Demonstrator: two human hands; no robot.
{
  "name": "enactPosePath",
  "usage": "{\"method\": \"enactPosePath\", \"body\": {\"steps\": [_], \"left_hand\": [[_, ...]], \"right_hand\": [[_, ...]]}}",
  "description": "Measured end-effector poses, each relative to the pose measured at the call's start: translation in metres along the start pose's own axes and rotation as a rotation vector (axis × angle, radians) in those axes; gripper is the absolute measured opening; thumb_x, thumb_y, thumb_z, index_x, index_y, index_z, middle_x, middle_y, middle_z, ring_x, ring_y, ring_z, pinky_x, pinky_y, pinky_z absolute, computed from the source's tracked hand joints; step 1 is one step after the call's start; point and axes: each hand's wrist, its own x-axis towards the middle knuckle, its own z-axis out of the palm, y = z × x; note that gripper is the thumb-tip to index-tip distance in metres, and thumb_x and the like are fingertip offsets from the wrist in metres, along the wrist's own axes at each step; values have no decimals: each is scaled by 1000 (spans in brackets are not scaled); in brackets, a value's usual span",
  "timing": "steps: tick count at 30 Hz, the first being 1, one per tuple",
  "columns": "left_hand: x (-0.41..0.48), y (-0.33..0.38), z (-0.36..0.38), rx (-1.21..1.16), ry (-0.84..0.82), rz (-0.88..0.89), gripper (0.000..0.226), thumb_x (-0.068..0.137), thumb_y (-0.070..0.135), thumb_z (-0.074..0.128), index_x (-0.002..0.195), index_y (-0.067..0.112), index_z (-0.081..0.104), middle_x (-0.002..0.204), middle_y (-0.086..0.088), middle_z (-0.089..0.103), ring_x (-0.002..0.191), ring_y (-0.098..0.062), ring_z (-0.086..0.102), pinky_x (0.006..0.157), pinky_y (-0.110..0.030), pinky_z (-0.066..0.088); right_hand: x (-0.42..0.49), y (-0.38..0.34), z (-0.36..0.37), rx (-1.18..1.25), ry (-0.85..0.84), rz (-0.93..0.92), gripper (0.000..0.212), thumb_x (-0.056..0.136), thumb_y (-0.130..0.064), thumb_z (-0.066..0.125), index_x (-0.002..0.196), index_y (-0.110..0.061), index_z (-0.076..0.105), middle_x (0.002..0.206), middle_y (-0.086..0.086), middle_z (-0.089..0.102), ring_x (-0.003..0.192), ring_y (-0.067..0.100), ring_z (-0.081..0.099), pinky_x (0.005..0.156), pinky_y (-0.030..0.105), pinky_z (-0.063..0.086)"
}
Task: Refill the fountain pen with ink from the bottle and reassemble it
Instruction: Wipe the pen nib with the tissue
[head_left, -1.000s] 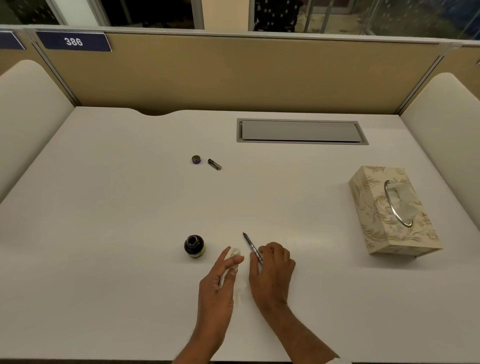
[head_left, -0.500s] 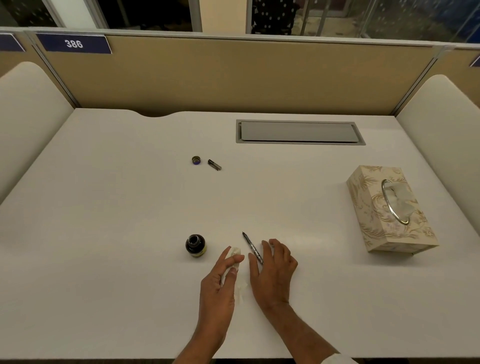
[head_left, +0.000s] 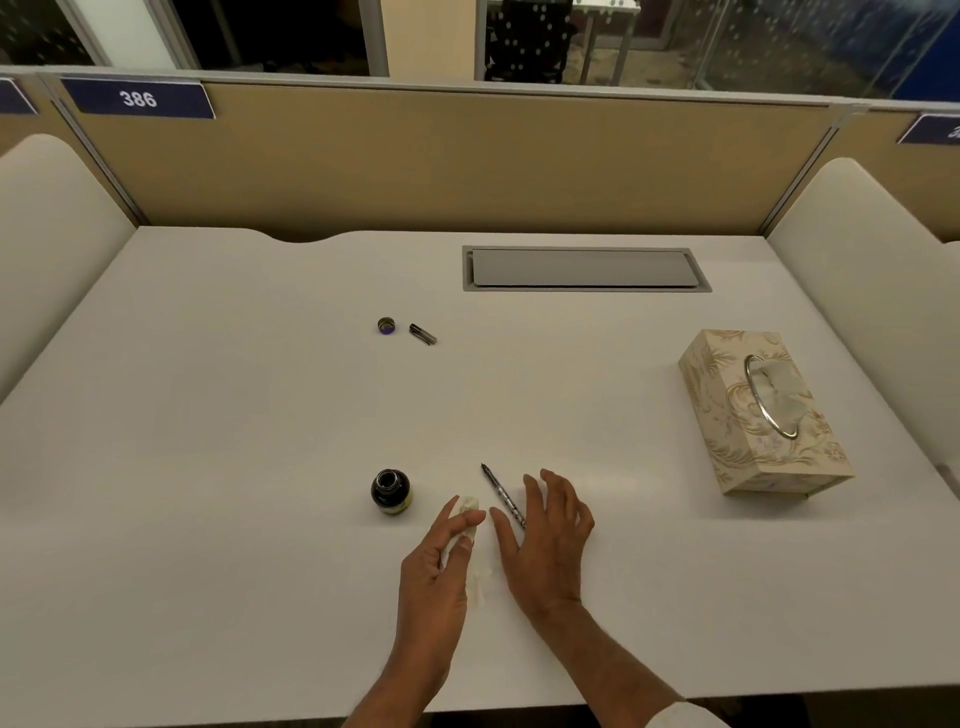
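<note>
A dark ink bottle (head_left: 390, 491) stands uncapped near the front of the white desk (head_left: 208, 441). Its round cap (head_left: 386, 326) and a short dark pen part (head_left: 423, 333) lie further back. The slim pen section (head_left: 501, 494), nib pointing away, lies on the desk just left of my right hand (head_left: 548, 540), whose fingers are spread and straight above the surface. My left hand (head_left: 441, 566) pinches a crumpled white tissue (head_left: 465, 514) between thumb and fingers, right of the bottle.
A patterned tissue box (head_left: 761, 415) sits at the right. A grey cable hatch (head_left: 584, 268) is set into the back of the desk. Padded partitions rise on both sides and behind.
My right hand has let go of the pen section, which now lies on the desk, and its fingers have spread open. The left hand keeps the tissue.
</note>
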Motion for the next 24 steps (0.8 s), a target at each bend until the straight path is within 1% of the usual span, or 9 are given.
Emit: {"method": "enactPosePath", "body": {"steps": [4, 8, 11, 13, 16, 18, 19, 22, 24], "left_hand": [[5, -6, -3, -20, -3, -36, 40, 103, 11, 53, 105, 42, 79, 132, 31, 62, 133, -14, 58, 117, -41, 43], [5, -7, -3, -50, -8, -60, 42, 103, 9, 54, 104, 42, 79, 139, 18, 63, 126, -17, 63, 114, -48, 47], [5, -7, -3, -98, -37, -96, 37, 103, 7, 54, 108, 33, 79, 138, 16, 65, 115, -16, 69, 108, -47, 51], [5, -4, -2, -180, -59, -130, 35, 103, 4, 53, 111, 25, 79, 136, 13, 67, 110, -11, 72, 103, -38, 53], [5, 2, 1, -356, -79, -211, 34, 101, 0, 51, 115, 17, 78, 134, 7, 70, 119, -16, 68, 104, -34, 49], [0, 8, 3, -448, -81, -252, 33, 101, -1, 49, 117, 12, 75, 136, 3, 69, 124, -17, 65, 113, -36, 43], [-3, 12, 5, -478, -85, -265, 34, 101, -1, 48, 118, 11, 75, 136, 1, 69, 124, -17, 65, 111, -36, 45], [-17, 19, 13, -524, -113, -271, 36, 102, 1, 44, 118, 13, 75, 130, -7, 72, 113, -19, 71, 88, -32, 54], [-28, 21, 20, -535, -140, -261, 35, 104, 3, 43, 120, 12, 73, 128, -11, 72, 109, -21, 72, 86, -35, 55]], "right_hand": [[-3, 3, -7, 34, -19, 13, 51, 94, -54, 54, 134, -21, 52, 143, 5, 51, 136, 26, 44, 112, 49, 34], [-5, 2, -19, 80, -29, 24, 53, 94, -53, 57, 137, -21, 50, 143, 4, 50, 137, 22, 42, 113, 47, 33], [-7, -5, -34, 158, -21, 47, 50, 96, -47, 59, 137, -20, 52, 142, 1, 52, 135, 19, 44, 111, 42, 36], [-13, -12, -47, 318, -39, 116, 43, 97, -41, 61, 135, -22, 54, 137, -7, 55, 129, 11, 49, 107, 31, 40], [-24, -28, -79, 665, -118, 367, 24, 97, -36, 64, 120, -31, 59, 117, -14, 65, 108, 8, 63, 85, 19, 51], [-31, -37, -100, 806, -203, 518, 15, 95, -39, 65, 109, -32, 63, 103, -11, 70, 95, 13, 69, 75, 19, 53], [-35, -39, -109, 854, -258, 563, 17, 94, -41, 66, 107, -31, 65, 101, -8, 71, 90, 13, 71, 73, 21, 54], [-48, -43, -131, 997, -405, 623, 20, 93, -41, 69, 110, -30, 67, 102, -3, 75, 81, 11, 74, 67, 22, 54], [-55, -43, -144, 1056, -434, 633, 19, 93, -39, 69, 110, -30, 67, 101, -4, 76, 83, 14, 75, 65, 20, 54]]}}
